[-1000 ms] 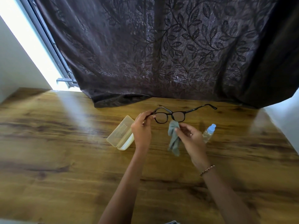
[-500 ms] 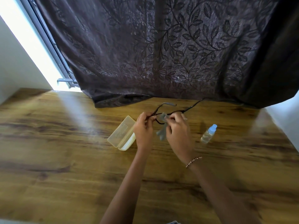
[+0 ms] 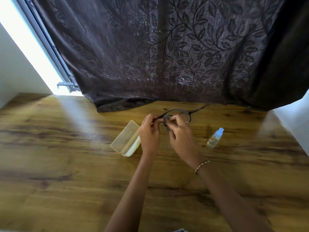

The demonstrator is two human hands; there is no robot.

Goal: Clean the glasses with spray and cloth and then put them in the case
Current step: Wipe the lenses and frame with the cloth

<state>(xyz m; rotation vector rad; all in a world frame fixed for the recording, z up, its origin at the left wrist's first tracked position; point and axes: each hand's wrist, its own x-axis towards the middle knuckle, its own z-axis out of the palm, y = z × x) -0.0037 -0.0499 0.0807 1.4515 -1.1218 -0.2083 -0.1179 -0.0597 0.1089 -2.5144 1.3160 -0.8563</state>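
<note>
Dark-framed glasses (image 3: pixel 177 110) are held above the wooden table (image 3: pixel 66 173), arms open and pointing away from me. My left hand (image 3: pixel 149 133) pinches the frame at its left end. My right hand (image 3: pixel 181 134) presses a small grey cloth (image 3: pixel 166 121) against the left lens; most of the cloth is hidden by my fingers. A pale yellow translucent case (image 3: pixel 125 138) lies open on the table just left of my left hand. A small clear spray bottle (image 3: pixel 214 138) with a light blue cap stands to the right of my right hand.
A dark curtain (image 3: pixel 158 47) with a leaf pattern hangs behind the table and its hem rests on the far edge. A bright window strip (image 3: pixel 33 47) is at the far left. White walls flank both sides.
My right hand brought the cloth up from below the glasses onto the left lens and now pinches it there. The glasses tilted flatter. My left hand kept its hold.
</note>
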